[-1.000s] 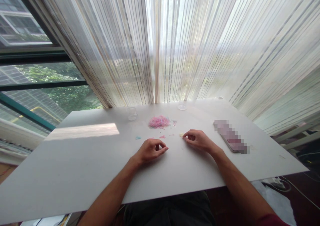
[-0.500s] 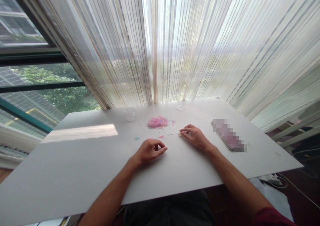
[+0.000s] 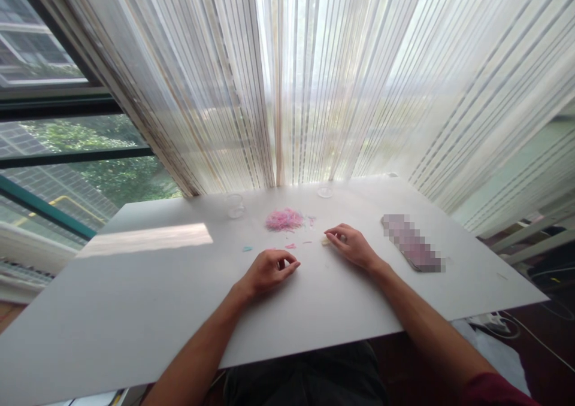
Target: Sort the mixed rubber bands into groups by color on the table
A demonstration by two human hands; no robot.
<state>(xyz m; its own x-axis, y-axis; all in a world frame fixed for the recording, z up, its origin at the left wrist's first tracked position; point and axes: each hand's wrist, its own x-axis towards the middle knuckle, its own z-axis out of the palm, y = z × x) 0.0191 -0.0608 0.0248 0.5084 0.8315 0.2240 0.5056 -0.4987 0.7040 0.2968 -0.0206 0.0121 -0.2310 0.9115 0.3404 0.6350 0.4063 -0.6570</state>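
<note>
My left hand (image 3: 271, 270) rests on the white table with thumb and index fingertip pinched together; anything between them is too small to make out. To its right, my right hand (image 3: 350, 244) is held low over the table, its thumb and fingertips drawn together. A pale yellow scrap (image 3: 325, 242) lies right beneath these fingertips; whether they hold anything is unclear. Beyond the hands sits a heap of pink and bluish shreds (image 3: 284, 219). Between heap and left hand lie a pink piece (image 3: 291, 246) and a teal piece (image 3: 247, 248).
A clear small jar (image 3: 235, 206) stands at the back left of the heap. Behind the heap lies a clear round lid (image 3: 324, 193). A blurred-out, phone-shaped object (image 3: 411, 243) is on the right. Striped curtains (image 3: 278, 94) hang along the table's far edge.
My right hand's fingertips have drawn closer together and moved slightly back from the yellow scrap, which shows more now. The left hand has stayed in place.
</note>
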